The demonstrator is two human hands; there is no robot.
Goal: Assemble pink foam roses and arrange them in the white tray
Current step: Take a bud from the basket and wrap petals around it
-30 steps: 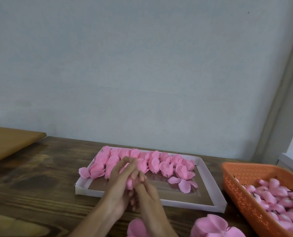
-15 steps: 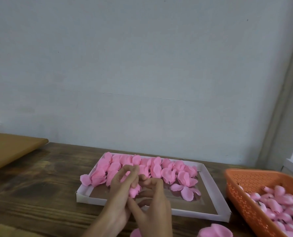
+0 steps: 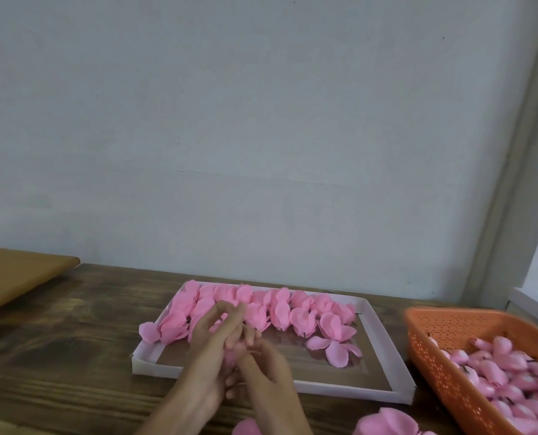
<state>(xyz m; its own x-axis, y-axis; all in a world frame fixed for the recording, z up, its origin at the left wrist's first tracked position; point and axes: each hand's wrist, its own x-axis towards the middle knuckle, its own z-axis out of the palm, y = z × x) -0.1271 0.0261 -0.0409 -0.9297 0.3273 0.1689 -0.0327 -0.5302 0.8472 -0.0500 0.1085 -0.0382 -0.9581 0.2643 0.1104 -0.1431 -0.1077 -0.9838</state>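
While your left grip (image 3: 212, 346) and right grip (image 3: 269, 376) both pinch one rose (image 3: 230, 357) over the tray (image 3: 340, 390), you're mid-assembly; next I'd guess it goes beside the finished roses (image 3: 277, 309) there.

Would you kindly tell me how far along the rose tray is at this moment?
Done: roses line the far half of the white tray. In hand: the left hand and right hand hold a pink piece. Left: its near half is mostly bare, and the orange basket holds many buds.
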